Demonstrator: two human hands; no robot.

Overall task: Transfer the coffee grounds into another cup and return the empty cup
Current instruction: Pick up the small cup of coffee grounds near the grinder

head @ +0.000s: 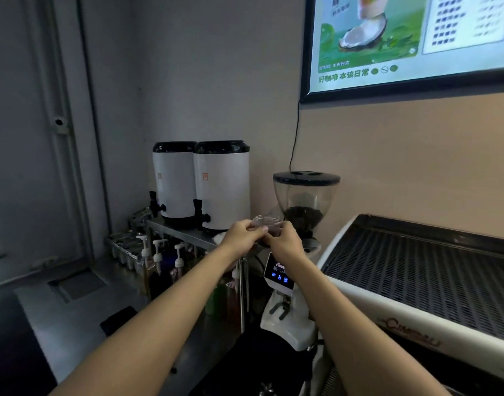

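Observation:
Both hands meet at the middle of the view around small clear plastic cups [269, 224] with dark coffee grounds inside. My left hand [240, 235] pinches the rim from the left, and my right hand [285, 241] grips from the right. The cups are held above the steel shelf edge, just left of the coffee grinder [302, 201]. Whether there is one cup or two stacked I cannot tell; the hands hide the lower parts.
Two white insulated dispensers [220, 184] with black taps stand on a steel shelf [182, 228] behind the hands. Syrup pump bottles [159, 252] sit below left. An espresso machine top [416, 267] with a dark grille fills the right. A menu screen [402, 38] hangs above.

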